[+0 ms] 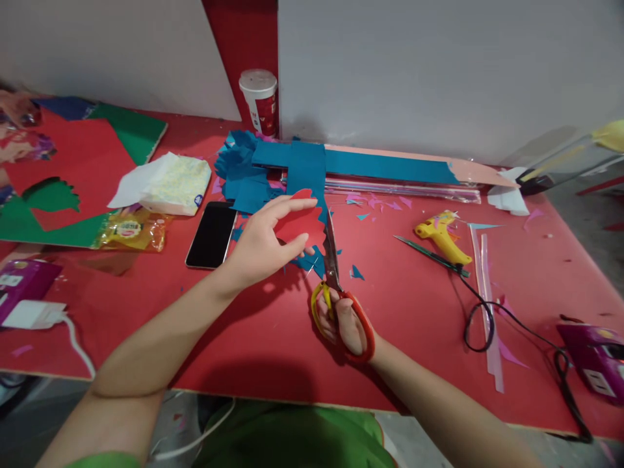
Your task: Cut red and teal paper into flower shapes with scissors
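My left hand (266,237) pinches a small red paper piece (305,224) with a wavy cut edge between thumb and fingers. Scissors (331,257) with one yellow and one red handle loop are in my right hand (341,318), fingers through the loops. The blades point away from me and lie right beside the paper's wavy edge; they look nearly closed. Beyond the hands sit blue paper strips (385,166) and a bunch of cut blue paper (244,172). Blue scraps (312,260) lie under the red piece.
A black phone (210,235), a tissue pack (175,185) and red sheets (82,153) on a green board (63,232) are at left. A lidded cup (259,104) stands by the wall. At right lie a yellow glue gun (443,237), its cord and a purple power strip (592,361).
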Motion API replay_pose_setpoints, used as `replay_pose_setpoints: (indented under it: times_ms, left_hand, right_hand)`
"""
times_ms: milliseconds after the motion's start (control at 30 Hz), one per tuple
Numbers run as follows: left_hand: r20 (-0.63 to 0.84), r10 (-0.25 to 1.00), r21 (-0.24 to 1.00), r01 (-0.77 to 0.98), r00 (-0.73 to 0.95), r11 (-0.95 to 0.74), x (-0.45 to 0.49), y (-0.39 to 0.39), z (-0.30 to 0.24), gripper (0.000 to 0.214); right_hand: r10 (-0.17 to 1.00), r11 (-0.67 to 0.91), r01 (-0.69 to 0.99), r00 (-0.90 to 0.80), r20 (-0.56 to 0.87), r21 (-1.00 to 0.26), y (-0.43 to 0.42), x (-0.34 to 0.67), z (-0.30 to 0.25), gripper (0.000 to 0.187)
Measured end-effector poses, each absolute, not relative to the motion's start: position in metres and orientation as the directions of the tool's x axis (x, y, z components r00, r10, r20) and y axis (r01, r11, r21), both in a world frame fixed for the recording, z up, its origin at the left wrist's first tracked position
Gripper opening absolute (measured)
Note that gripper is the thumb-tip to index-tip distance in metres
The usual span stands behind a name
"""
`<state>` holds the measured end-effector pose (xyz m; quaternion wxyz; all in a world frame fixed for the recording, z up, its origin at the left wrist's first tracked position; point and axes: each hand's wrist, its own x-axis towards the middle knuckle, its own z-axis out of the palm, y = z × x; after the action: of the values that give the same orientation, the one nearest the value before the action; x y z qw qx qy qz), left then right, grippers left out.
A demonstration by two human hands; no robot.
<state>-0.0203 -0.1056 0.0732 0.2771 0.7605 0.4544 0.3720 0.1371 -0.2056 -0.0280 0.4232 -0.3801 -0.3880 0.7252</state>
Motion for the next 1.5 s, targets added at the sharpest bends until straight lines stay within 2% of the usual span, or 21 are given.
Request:
replay_pose_setpoints:
  times_ms: [200, 600, 1100, 1300, 1500]
  left_hand:
    - [0.312, 0.887, 0.772, 0.453, 0.340, -0.446, -0.025, -0.103, 0.077, 0.041]
    - [0.304, 0.902, 0.780, 0.464, 0.308, -0.421, -0.024, -0.104, 0.076, 0.041]
    - [0.446, 0.844, 0.577, 0.625, 0.298, -0.526, -0.031, -0.101, 0.079, 0.042]
    - [0.398, 0.854, 0.579, 0.631, 0.335, -0.517, -0.032, -0.102, 0.081, 0.043]
    - [0.326, 0.860, 0.647, 0.571, 0.393, -0.506, -0.028, -0.107, 0.085, 0.043]
  right_hand:
    - [0.909, -0.279, -0.337, -0.394, -0.135, -0.899, -0.205, 0.137, -0.026, 0.053]
    - [0.895, -0.291, -0.371, -0.431, -0.114, -0.882, -0.205, 0.137, -0.025, 0.052]
    - [0.856, -0.376, -0.369, -0.489, -0.166, -0.850, -0.208, 0.133, -0.021, 0.056]
    - [0.855, -0.373, -0.382, -0.495, -0.154, -0.845, -0.208, 0.133, -0.021, 0.056]
    - [0.860, -0.357, -0.381, -0.489, -0.142, -0.853, -0.207, 0.134, -0.020, 0.055]
